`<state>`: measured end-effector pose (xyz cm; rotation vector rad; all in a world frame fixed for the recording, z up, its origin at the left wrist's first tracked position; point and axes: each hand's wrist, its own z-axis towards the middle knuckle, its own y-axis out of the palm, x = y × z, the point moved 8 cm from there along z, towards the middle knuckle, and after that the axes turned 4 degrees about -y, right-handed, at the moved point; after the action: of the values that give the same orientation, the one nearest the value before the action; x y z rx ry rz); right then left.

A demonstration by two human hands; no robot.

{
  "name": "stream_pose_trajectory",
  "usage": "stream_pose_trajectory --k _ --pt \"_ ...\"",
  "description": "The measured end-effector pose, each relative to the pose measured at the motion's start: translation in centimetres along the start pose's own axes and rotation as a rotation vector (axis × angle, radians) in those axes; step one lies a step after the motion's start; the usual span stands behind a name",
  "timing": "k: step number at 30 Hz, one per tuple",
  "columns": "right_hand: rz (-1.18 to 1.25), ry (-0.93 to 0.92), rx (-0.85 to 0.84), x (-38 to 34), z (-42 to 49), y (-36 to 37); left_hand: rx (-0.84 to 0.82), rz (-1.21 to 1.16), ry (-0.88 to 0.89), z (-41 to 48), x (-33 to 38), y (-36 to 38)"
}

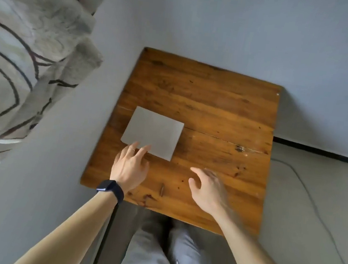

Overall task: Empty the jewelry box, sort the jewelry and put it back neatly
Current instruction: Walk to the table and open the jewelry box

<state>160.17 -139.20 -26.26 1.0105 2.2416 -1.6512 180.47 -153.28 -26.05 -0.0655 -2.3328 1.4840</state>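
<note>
Closed jewelry box [153,132] lies just beyond the left hand [130,168], whose straight fingers [145,150] touch its near edge; right hand [207,188] hovers spread, empty — a one-sided lift could spill its contents.

I see a plain grey jewelry box [153,132], an orange-brown wooden table [216,97] streaked with dark grain, a black smartwatch [110,187], pale grey trousers [154,250], and cream fabric [25,47] looped with black lines.

the jewelry box [153,132] is a flat, plain grey rectangle with rounded corners. it is closed and lies flat, slightly skewed, on the left half of the wooden table [216,97].
</note>
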Motion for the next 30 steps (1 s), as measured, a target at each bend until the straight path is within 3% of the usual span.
stream_pose_trajectory --k 6,15,18,23,30 --pt "0.097 -0.011 0.076 0.7 6.3 5.0 0.15 -0.071 0.027 6.4 -3.6 2.3" --pt "0.331 -0.297 0.396 -0.2 11.4 12.5 0.472 -0.309 0.044 11.8 -7.7 6.6" --pt "0.229 -0.318 0.497 -0.6 11.3 14.0 0.549 -0.347 0.065 11.8 -8.0 6.8" --pt "0.073 -0.166 0.635 0.4 9.8 14.6 0.513 -0.408 0.203 8.8 -7.1 8.6" --pt "0.062 -0.03 0.759 2.6 4.0 14.8 0.384 -0.272 0.3 2.9 -5.1 12.1"
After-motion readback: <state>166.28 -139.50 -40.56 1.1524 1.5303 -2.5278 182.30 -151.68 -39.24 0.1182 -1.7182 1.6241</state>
